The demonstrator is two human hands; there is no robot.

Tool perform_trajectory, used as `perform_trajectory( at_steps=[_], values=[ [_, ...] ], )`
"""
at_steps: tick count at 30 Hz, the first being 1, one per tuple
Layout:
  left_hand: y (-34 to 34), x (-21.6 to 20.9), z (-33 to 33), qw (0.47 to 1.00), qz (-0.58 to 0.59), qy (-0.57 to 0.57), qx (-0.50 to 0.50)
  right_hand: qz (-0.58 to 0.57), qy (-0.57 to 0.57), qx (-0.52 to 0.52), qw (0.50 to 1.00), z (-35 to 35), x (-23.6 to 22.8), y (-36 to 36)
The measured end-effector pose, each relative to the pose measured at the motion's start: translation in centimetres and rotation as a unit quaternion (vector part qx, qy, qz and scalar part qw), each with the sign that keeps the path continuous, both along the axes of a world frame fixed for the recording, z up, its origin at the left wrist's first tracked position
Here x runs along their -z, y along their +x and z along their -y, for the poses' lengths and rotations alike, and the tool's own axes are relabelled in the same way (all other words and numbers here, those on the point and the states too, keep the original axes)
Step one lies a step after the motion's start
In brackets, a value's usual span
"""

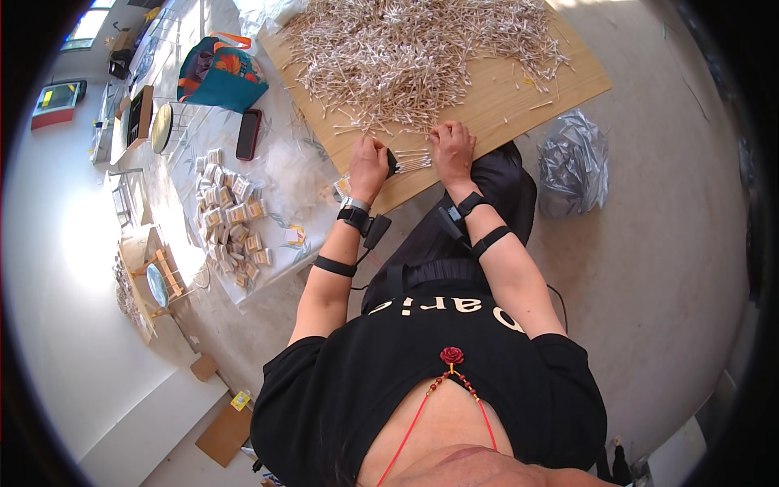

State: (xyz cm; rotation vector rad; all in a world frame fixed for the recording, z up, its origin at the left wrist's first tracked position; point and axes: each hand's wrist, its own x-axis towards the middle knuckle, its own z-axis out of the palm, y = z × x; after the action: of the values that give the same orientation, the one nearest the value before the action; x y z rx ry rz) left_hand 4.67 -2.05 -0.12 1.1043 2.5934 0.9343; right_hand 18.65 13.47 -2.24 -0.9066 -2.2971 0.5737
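A large heap of cotton swabs [389,61] covers the far part of a wooden board [576,73]. Near the board's front edge, a small row of cotton swabs [415,160] lies side by side between my two hands. My left hand [369,169] is closed at the left of that row, beside a small black object [392,163]; what its fingers pinch is hidden. At the row's right end rests my right hand [453,151], its fingers bent and held together near the swabs' tips. Whether they grip anything does not show.
Left of the board, many small packs [231,207] are piled on a covered table, beside clear plastic bags [296,174]. A phone [248,135] and a teal bag [223,77] lie farther back. A grey plastic-lined bin [573,166] stands right of my legs.
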Motion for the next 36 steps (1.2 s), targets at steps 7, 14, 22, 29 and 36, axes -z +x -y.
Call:
perform_trajectory(
  at_steps=[7, 14, 22, 29, 36],
  values=[
    [-0.2, 0.0, 0.1, 0.996, 0.017, 0.065, -0.057, -0.007, 0.011, -0.062, 0.998, 0.6, -0.9, 0.0],
    [-0.2, -1.4, -0.2, 0.997, -0.054, 0.046, 0.008, 0.021, 0.024, -0.115, 0.993, 0.8, -1.1, 0.5],
    [-0.7, -1.5, -1.9, 0.994, -0.070, 0.021, 0.078, -0.010, 0.012, -0.041, 0.999, 0.4, -0.8, 0.6],
    [-0.7, -0.4, -2.2, 0.992, -0.076, -0.008, 0.102, 0.002, -0.025, 0.050, 0.998, -0.4, 0.3, 0.3],
    [0.3, -0.6, -1.7, 0.993, -0.063, 0.002, 0.100, 0.010, -0.022, 0.060, 0.998, -0.3, 0.3, 0.3]
  ],
)
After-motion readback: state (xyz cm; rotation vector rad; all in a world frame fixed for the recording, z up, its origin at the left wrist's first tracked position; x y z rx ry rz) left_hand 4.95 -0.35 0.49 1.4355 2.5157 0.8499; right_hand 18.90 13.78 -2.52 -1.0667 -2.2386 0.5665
